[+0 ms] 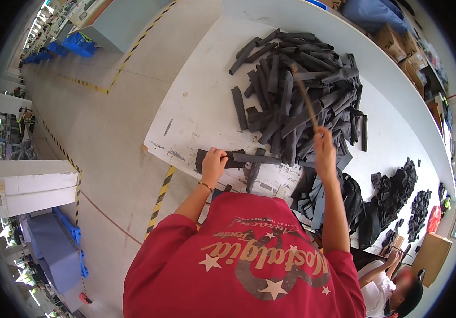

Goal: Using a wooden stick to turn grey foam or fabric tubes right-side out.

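My left hand [214, 162] is closed on a black fabric piece [235, 160] lying flat near the front edge of the white table [196, 114]. In my right hand [324, 149] is a thin wooden stick [306, 98], raised and slanting up to the left above the heap. Dark grey rolled fabric tubes [291, 90] form a large loose pile beyond my hands. One tube [257, 158] lies just right of the fabric piece, and another [254, 176] points toward me below it.
Stacked black flat pieces [313, 200] sit to the right, with several more black heaps [397, 183] farther along. A co-worker [389, 286] sits at the lower right beside a cardboard box [431, 261]. A raised white board [392, 79] borders the table's far side.
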The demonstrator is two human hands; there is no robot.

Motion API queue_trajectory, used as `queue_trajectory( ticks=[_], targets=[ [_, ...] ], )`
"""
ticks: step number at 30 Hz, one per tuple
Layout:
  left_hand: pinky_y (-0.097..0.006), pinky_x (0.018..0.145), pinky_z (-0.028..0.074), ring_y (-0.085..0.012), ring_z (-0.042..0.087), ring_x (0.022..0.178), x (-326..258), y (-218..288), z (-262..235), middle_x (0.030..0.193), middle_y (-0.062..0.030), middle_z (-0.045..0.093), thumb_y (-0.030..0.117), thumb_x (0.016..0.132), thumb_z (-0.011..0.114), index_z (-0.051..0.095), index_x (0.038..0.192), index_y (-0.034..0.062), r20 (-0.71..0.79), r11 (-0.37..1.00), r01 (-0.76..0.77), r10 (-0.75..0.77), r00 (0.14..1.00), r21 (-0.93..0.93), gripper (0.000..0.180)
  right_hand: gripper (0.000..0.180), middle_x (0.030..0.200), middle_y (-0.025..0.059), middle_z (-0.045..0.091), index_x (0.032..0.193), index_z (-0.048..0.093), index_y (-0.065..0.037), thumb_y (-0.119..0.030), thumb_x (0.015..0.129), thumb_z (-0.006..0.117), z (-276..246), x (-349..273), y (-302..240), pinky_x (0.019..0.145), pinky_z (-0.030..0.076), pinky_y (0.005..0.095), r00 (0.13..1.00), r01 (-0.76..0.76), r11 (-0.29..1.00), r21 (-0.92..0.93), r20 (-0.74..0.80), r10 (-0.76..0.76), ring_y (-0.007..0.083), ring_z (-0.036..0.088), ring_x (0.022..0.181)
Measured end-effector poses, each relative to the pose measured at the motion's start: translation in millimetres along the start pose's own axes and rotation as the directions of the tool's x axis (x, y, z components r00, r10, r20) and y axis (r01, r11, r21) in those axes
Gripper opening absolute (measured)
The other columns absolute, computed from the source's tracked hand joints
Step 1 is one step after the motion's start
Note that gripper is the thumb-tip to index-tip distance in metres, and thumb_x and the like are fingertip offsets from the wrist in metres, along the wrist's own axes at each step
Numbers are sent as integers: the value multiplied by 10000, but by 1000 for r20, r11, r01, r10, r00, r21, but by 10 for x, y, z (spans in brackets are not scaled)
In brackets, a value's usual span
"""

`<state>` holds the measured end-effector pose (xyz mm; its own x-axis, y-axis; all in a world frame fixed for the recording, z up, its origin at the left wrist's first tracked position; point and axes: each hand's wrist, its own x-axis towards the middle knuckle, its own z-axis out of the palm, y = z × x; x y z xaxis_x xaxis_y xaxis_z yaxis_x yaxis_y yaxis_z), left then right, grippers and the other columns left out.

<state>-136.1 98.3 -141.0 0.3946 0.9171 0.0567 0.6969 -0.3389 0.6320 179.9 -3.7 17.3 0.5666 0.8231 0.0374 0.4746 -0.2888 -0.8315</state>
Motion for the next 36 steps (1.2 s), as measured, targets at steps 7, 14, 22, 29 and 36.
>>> queue_trajectory(
  ticks=[7, 14, 22, 29, 36],
  targets=[
    [-403, 732, 462, -298, 567, 829, 116, 12, 187, 824, -84, 566, 127, 712, 726, 611, 798, 72, 62, 992, -120, 118, 991, 32, 154, 182, 863, 195, 647, 1076, 487, -52, -131, 913, 472, 558, -696, 513, 672, 492, 473, 915, 155, 948, -277, 403, -32, 400, 631, 796],
    [-383, 686, 471, -279, 568, 775, 296, 93, -145, 768, -85, 563, 92, 683, 742, 594, 720, 58, 139, 991, -31, 48, 989, -127, 156, 195, 900, 243, 639, 1046, 472, -27, -47, 852, 466, 322, -1051, 1140, 693, 499, 491, 874, -62, 774, -630, 341, 347, 418, 635, 814],
    [-345, 692, 474, -237, 551, 786, 611, 511, -558, 764, -52, 581, 80, 675, 741, 641, 738, 53, 100, 972, -177, 193, 976, -155, 121, 132, 823, 129, 634, 982, 634, -96, -155, 887, 564, -16, -829, 382, 612, 487, 416, 952, 251, 930, -269, 242, -187, 322, 624, 737],
    [-350, 733, 443, -244, 529, 804, 769, 749, -672, 754, -42, 576, 113, 677, 734, 666, 734, 76, 111, 948, -266, 288, 951, -177, 97, 130, 736, 83, 600, 973, 637, -129, -154, 859, 580, -45, -708, 269, 569, 488, 396, 925, 367, 805, -466, 276, -262, 271, 626, 680],
    [-387, 874, 393, -254, 481, 1028, 559, 1569, -547, 925, -44, 560, 158, 689, 735, 656, 744, 102, 57, 751, -655, 659, 750, -83, 111, 303, 801, 156, 642, 1178, 553, -74, -79, 878, 509, 622, -628, 140, 626, 497, 377, 927, 288, 945, -154, 291, -236, 303, 643, 709]
  ],
)
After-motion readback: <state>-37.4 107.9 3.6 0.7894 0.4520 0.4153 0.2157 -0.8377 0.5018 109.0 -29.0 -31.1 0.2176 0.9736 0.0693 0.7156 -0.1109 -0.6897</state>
